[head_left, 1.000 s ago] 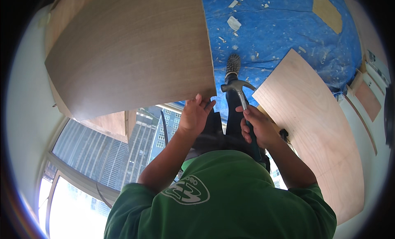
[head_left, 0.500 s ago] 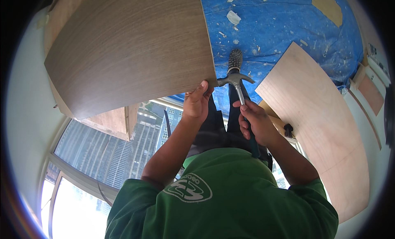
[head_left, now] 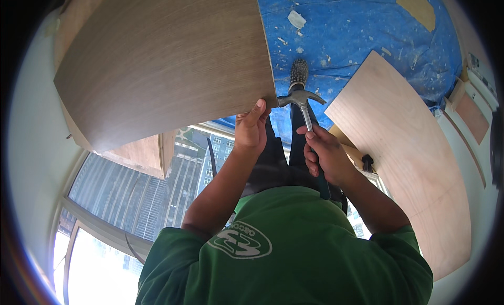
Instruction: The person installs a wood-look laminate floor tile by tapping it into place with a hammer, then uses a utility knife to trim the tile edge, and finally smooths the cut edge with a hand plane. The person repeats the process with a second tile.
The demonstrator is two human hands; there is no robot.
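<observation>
A large brown wood-grain panel (head_left: 173, 63) spreads across the upper left. My left hand (head_left: 251, 127) pinches its near right corner, thumb on the top face and fingers underneath, partly hidden. My right hand (head_left: 326, 154) is wrapped round the handle of a claw hammer (head_left: 301, 98) with a metal neck and dark grip. The hammer's striking face is against the panel's right edge, close to that corner, or very nearly so. Its claw points to the right. A shoe (head_left: 299, 73) shows just beyond the hammer head.
A blue sheet (head_left: 346, 37) with scattered scraps covers the floor ahead. To my right leans a pale plywood board (head_left: 409, 163). Plywood pieces (head_left: 142, 155) sit under the brown panel at left. A window (head_left: 136, 189) lies behind my left arm; a tan piece (head_left: 416, 8) is far right.
Hardly anything differs. The view has shifted slightly, while both hands keep their grips and the hammer head stays at the panel's edge.
</observation>
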